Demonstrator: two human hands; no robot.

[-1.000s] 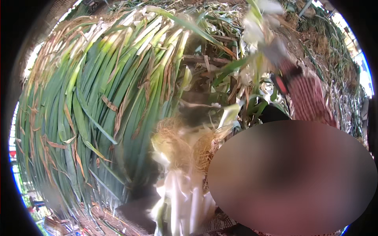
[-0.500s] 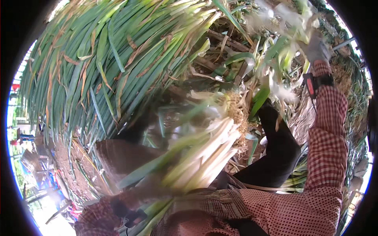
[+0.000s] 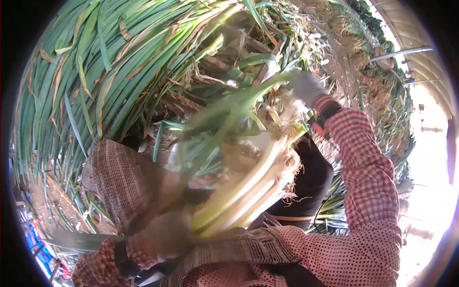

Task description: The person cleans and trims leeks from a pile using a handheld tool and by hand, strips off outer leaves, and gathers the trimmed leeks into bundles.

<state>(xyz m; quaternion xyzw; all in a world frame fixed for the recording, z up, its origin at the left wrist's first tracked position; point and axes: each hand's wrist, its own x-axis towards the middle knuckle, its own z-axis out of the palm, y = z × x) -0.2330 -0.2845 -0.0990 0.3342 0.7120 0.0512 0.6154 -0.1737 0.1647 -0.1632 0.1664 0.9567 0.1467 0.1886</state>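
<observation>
A bunch of leeks (image 3: 260,184) lies slanted across my lap, white stalks and brown roots toward the right. My left hand (image 3: 167,234), blurred, is closed round the green end of the bunch. Beyond the roots, my right hand (image 3: 306,88) wears a grey glove and is smeared by motion. A long green leek leaf (image 3: 224,115), also blurred, runs from the right hand's fingers back toward my left knee. The fingers look closed on its end, though their detail is lost.
A large heap of leeks (image 3: 105,71) with green and browned leaves fills the far left. Stripped leaves and peelings (image 3: 282,48) litter the ground ahead. My bent dark-clad leg (image 3: 306,177) is beside the roots. A metal bar (image 3: 401,53) juts in at the far right.
My right hand has come from the far right back toward the bunch, and the pale, blurred peelings around it no longer show. The view has shifted rightward; my left hand stays on the leeks.
</observation>
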